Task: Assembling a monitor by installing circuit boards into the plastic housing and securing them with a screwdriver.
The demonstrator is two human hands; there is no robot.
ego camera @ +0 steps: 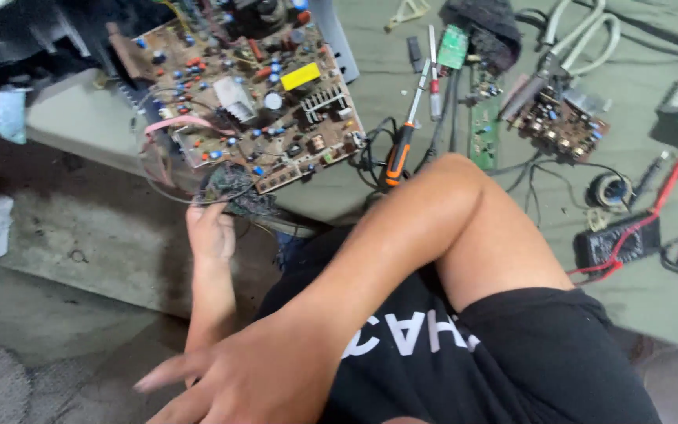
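Blurring right hand (245, 377), left hand (210, 228) fingertips hidden

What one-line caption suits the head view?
Left hand grips wires under a circuit board; right hand rests open, blurred, by the knee.

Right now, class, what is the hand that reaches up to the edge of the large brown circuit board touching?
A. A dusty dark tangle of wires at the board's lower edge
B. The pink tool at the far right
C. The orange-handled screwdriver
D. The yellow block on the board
A: the left hand grips the dusty wire tangle under the circuit board; the screwdriver lies untouched.
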